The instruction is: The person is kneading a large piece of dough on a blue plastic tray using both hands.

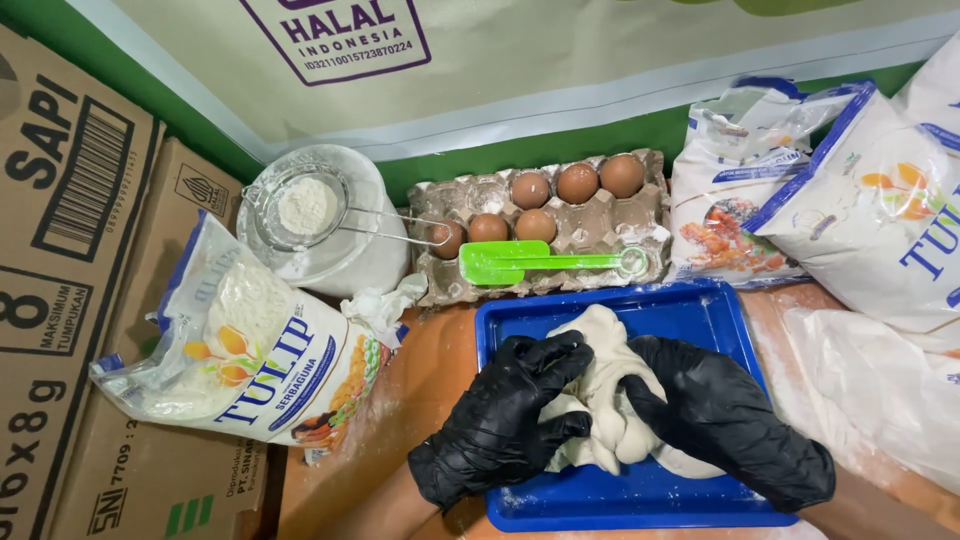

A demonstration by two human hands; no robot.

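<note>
While kneading: left hand (510, 415) and right hand (715, 415), both black-gloved, clamped around pale dough lump (600, 385) from either side, fingers curled into it. Dough resting in blue tray (700, 320), near centre. Green spatula (535, 262) lying across egg carton (545, 225) just beyond. Flour bag (245, 355) left; sieve (305, 208) far left.

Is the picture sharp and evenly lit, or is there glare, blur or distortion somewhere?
Head view: mostly sharp and evenly lit; soft glare on the black gloves of the left hand and right hand and on the plastic flour bags; only faint shadow under the dough; wide-lens bending shows at the cardboard boxes.
</note>
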